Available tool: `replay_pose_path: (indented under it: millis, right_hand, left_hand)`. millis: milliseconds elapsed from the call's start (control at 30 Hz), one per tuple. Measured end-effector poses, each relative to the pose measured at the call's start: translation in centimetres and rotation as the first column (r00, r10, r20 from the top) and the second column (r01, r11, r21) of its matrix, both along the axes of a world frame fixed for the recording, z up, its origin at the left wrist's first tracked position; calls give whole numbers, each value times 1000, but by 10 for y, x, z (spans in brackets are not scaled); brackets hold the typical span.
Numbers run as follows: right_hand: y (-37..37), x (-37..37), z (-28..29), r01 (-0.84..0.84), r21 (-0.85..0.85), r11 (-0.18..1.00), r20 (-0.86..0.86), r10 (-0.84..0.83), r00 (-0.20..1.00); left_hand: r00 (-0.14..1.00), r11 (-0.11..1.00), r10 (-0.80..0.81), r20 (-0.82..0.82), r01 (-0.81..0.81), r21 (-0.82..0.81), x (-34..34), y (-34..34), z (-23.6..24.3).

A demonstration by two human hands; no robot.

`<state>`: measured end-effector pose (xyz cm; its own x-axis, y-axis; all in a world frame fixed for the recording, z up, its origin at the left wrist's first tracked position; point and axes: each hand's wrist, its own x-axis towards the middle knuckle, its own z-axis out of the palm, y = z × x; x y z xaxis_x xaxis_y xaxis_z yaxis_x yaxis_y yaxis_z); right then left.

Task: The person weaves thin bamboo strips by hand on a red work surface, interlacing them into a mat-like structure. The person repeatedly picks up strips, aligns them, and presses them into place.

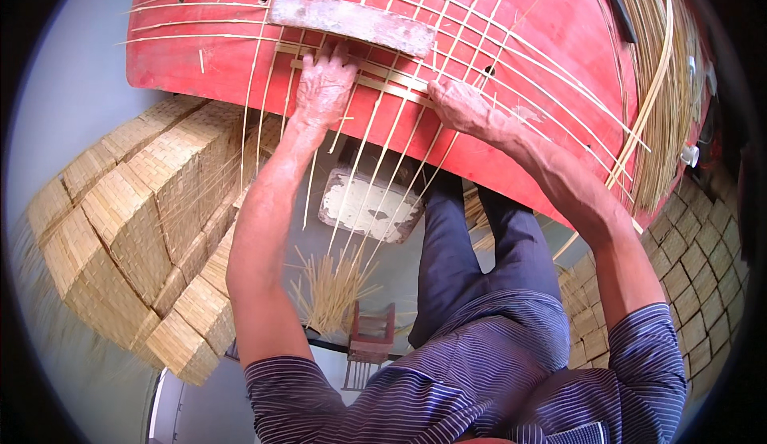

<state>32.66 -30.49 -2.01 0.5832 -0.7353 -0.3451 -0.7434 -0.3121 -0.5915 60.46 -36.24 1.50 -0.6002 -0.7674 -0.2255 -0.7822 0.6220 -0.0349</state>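
Left fingers spread, right fingers curled

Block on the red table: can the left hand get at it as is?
Likely yes: the left hand is right by the near edge of the block, and only thin, flat strips show around there, nothing tall in the way.

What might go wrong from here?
The worn block lies across the strips; the left hand, right beside it, might nudge it and let them shift.
Strip ends overhang the near edge of the red board and could snag on the trousers.
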Motion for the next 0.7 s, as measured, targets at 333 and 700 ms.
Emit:
replay_pose_path:
  millis: [333, 700]
  right_hand:
    - [-11, -5, -3, 5, 97, 995, 29, -8, 1000]
    - [126, -118, 66, 434, -122, 892, -72, -444, 893]
  left_hand:
    - [995, 999, -49, -85, 49, 3, 2, -12, -1]
    - [806, 947, 250, -536, -88, 310, -80, 52, 13]
